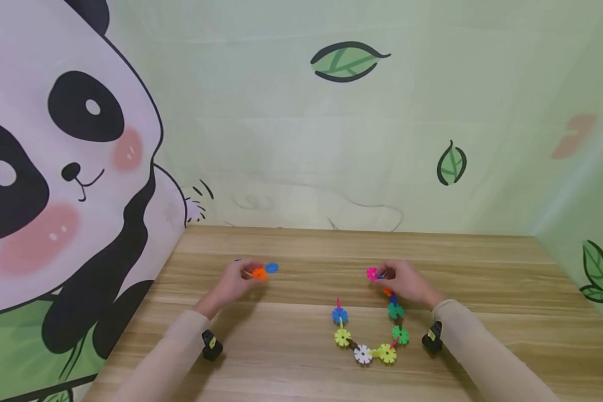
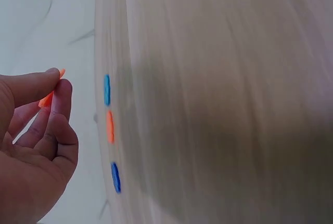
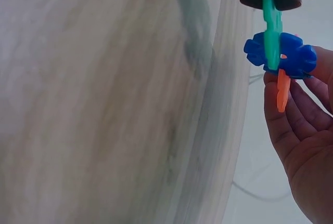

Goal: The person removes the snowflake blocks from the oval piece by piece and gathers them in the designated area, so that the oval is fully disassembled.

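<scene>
My left hand (image 1: 238,279) pinches an orange notched plastic disc (image 2: 46,99) between thumb and fingertips, held above the table. Beneath that hand lie a light blue disc (image 2: 107,90), another orange disc (image 2: 110,127) and a dark blue disc (image 2: 115,177). My right hand (image 1: 404,279) grips the upper right end of a U-shaped chain of interlocked discs, near a pink disc (image 1: 372,273). Close to those fingers are a blue disc (image 3: 296,57), an orange disc (image 3: 282,91) and a green disc (image 3: 272,31). A white disc (image 1: 363,354) sits at the chain's bottom; its left end is pink (image 1: 338,302).
The wood-grain table (image 1: 301,251) meets a pale green backdrop (image 1: 281,139) at its far edge. A large printed panda (image 1: 80,167) covers the left side. Small black cameras (image 1: 211,345) are worn on both wrists.
</scene>
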{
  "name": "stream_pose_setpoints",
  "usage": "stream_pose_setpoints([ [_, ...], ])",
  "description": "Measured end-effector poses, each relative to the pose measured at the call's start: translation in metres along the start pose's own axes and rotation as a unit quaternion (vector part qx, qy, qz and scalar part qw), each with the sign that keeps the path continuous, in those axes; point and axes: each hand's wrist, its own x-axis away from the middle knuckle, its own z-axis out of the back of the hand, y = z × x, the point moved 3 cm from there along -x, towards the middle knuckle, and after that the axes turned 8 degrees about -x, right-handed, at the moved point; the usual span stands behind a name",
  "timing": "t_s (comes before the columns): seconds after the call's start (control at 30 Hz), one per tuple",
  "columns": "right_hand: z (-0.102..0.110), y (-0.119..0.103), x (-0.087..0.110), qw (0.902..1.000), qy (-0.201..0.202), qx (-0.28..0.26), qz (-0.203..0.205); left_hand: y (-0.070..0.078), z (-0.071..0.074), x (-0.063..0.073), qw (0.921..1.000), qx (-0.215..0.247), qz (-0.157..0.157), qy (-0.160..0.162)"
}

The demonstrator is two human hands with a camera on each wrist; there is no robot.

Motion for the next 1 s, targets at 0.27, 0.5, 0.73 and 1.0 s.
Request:
stream_pose_setpoints([
  [0.27, 0.000, -0.001, 0.001, 1.0000, -0.001, -0.001, 0.009, -0.024, 0.014, 0.010, 0.9979, -0.019, 0.060, -0.013],
  [0.5, -0.001, -0.001, 0.002, 0.9999, 0.000, -0.004, 0.010, -0.033, 0.019, 0.016, 0.9952, -0.044, 0.086, -0.016],
  [0.73, -0.002, -0.003, 0.001, 1.0000, 0.001, -0.003, 0.004, -0.043, 0.021, 0.019, 0.9934, -0.064, 0.093, -0.018],
  [1.0, -0.003, -0.005, 0.000, 0.9999, -0.003, -0.007, 0.008, -0.048, 0.022, 0.022, 0.9943, -0.057, 0.088, -0.020],
])
